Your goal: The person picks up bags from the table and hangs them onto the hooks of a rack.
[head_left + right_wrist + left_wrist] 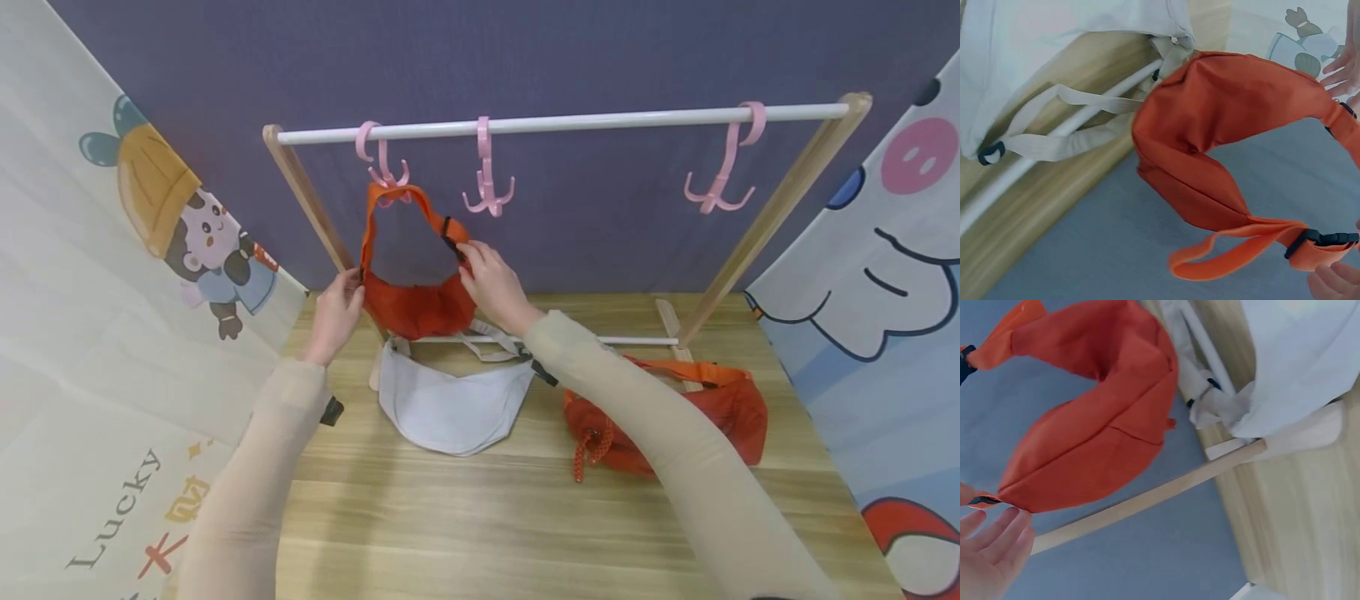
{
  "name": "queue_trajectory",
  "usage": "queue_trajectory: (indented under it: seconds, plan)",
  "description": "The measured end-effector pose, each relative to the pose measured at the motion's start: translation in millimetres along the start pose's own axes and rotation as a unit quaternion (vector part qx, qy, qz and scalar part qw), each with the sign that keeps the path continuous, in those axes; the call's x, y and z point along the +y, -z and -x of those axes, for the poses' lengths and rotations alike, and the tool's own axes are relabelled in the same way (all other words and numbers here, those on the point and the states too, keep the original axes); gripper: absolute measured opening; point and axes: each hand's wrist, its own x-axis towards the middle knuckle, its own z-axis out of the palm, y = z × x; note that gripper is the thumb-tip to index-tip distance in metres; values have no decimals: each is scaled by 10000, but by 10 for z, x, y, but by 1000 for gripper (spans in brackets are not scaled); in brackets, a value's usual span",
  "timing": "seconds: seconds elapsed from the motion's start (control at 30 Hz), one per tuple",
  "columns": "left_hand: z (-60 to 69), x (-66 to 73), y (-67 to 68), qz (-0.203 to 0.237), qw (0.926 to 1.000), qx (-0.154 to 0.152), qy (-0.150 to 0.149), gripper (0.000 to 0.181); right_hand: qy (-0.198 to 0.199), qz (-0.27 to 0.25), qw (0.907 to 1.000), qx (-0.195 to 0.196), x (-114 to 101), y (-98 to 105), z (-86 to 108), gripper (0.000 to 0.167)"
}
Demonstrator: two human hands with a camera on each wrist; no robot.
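An orange-red crossbody bag (pixel 420 310) hangs by its orange strap (pixel 401 190) at the left pink hook (pixel 388 177). My left hand (pixel 335 312) pinches the strap's lower left end where it joins the bag; in the left wrist view, that hand's thumb and fingers (pixel 997 540) lie on either side of this end. On the other side, my right hand (pixel 495 283) holds the strap near its black buckle (pixel 452 242). The right wrist view has the buckle (pixel 1329 240) beside the right fingertips (pixel 1335 281), with a loose strap loop below the bag.
A white rail (pixel 585 122) on wooden legs carries a middle pink hook (pixel 487 175) and a right pink hook (pixel 720 175). On the wooden table (pixel 450 533) lie a white bag (pixel 453 408) below the hanging bag and a red bag (pixel 720 421) partly behind my right arm.
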Motion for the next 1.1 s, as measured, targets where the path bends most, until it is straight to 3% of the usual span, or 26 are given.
queue_trajectory:
  seconds: [0.23, 0.47, 0.73, 1.1]
  plan:
    - [159, -141, -62, -7, 9997, 41, 220, 34, -242, -121, 9996, -115, 125, -60, 173, 31]
    - [305, -297, -146, 240, 9984, -173, 482, 33, -622, -169, 9973, -359, 276, -115, 350, 28]
    - [441, -475, -252, 185, 9972, -313, 646, 35, -1342, -291, 9884, -646, 481, -218, 540, 29]
    - [568, -626, -416, -108, 9927, -786, 912, 33, -1547, -239, 9838, -877, 740, -460, 781, 31]
